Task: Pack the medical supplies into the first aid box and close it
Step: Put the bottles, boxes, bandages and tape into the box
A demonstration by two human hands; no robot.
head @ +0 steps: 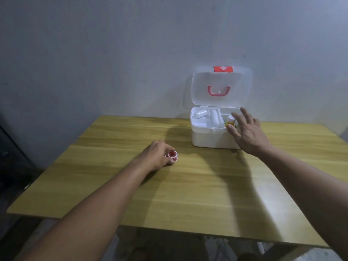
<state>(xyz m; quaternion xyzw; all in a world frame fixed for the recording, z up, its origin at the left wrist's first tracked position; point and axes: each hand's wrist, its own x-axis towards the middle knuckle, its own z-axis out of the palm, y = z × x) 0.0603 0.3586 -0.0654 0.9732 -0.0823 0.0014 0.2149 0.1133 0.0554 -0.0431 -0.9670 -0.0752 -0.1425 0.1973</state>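
A white first aid box (211, 137) stands at the far right of the wooden table, its clear lid (221, 85) raised upright with a red handle and red latch. White bandage rolls (214, 117) lie in its tray compartments. A small bottle with a white cap (231, 120) stands in the right compartment. My right hand (246, 131) hovers over the box's right front corner, fingers spread, just beside the bottle and holding nothing. My left hand (157, 154) rests on the table at the centre, fingers closed around a small red and white tape roll (172, 155).
The wooden table (188, 185) has its near edge at the bottom of the view. A grey wall rises right behind the box. A dark object stands off the table's left side.
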